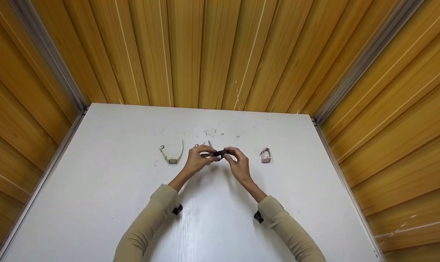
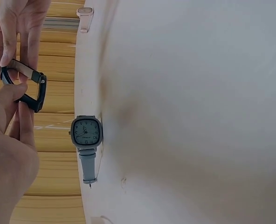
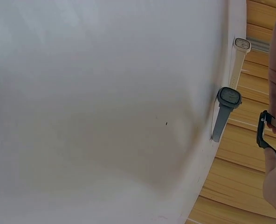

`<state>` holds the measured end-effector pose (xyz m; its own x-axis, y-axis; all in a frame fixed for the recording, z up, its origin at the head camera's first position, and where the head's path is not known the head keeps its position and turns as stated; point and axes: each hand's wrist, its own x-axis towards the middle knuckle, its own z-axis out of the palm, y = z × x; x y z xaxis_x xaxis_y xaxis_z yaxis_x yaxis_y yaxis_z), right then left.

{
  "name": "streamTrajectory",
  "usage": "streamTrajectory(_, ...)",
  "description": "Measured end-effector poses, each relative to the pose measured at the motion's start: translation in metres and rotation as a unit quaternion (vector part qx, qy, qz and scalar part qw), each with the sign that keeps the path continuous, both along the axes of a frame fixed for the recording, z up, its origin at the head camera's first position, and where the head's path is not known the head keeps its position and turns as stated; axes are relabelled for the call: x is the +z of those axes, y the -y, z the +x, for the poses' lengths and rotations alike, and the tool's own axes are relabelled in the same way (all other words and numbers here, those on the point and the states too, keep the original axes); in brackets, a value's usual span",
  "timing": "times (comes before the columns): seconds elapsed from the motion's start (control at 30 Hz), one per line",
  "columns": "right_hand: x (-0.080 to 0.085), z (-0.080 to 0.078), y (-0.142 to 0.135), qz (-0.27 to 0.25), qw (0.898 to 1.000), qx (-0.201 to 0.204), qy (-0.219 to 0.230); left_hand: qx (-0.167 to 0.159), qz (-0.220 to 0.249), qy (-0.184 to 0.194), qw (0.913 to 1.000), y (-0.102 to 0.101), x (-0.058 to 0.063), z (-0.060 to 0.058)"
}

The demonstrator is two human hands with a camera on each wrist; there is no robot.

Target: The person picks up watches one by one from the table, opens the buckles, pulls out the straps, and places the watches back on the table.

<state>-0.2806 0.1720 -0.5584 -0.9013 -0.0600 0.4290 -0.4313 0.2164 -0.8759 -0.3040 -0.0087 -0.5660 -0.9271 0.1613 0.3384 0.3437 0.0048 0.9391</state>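
Both hands hold a black watch (image 1: 220, 153) above the table, its band bent into a loop. My left hand (image 1: 197, 160) pinches one side of it between thumb and fingers. On the opposite side, my right hand (image 1: 240, 165) grips it the same way. In the left wrist view the black watch (image 2: 42, 88) shows its case edge-on, so its dial is hidden. Near the hands, a grey watch (image 2: 86, 133) with a squarish dial lies on the table; the hands partly cover it in the head view.
A pale yellow-green watch (image 1: 173, 160) lies on the left with its strap spread. To the right sits a pink watch (image 1: 266, 156) with its strap folded behind. The white table (image 1: 107, 174) bears small dark marks near its far side. Wood-patterned walls (image 1: 183, 54) surround it.
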Motion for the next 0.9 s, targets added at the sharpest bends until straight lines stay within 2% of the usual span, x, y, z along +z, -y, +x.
streamTrajectory(0.07, 0.000, 0.000, 0.001, 0.000, 1.000, 0.000, 0.000, 0.004, -0.004, 0.002, 1.0000, 0.000, -0.001, 0.000)
streamTrajectory(0.17, 0.000, 0.000, 0.001, -0.005, 1.000, 0.005, 0.008, 0.008, -0.007, 0.020, 0.9997, 0.000, -0.012, -0.006)
streamTrajectory(0.27, -0.001, 0.000, 0.002, -0.007, 1.000, 0.007, 0.012, 0.000, -0.007, 0.043, 0.9990, 0.001, -0.018, -0.011)
streamTrajectory(0.4, -0.001, -0.001, 0.002, -0.015, 1.000, 0.009, 0.014, 0.005, -0.006, 0.039, 0.9992, 0.002, -0.024, -0.013)
streamTrajectory(0.47, -0.002, -0.001, 0.001, -0.022, 1.000, 0.012, 0.018, 0.013, 0.000, 0.031, 0.9994, 0.001, -0.032, -0.017)
streamTrajectory(0.63, -0.004, -0.003, -0.001, -0.034, 0.999, 0.020, 0.028, 0.011, 0.016, 0.021, 0.9996, 0.002, -0.034, -0.017)
streamTrajectory(0.7, -0.005, -0.004, -0.002, -0.038, 0.999, 0.022, 0.031, 0.012, 0.009, 0.014, 0.9998, 0.002, -0.033, -0.017)
streamTrajectory(0.9, -0.004, -0.001, -0.002, -0.024, 0.999, 0.018, 0.028, 0.023, -0.057, 0.000, 0.9981, 0.004, -0.031, -0.016)
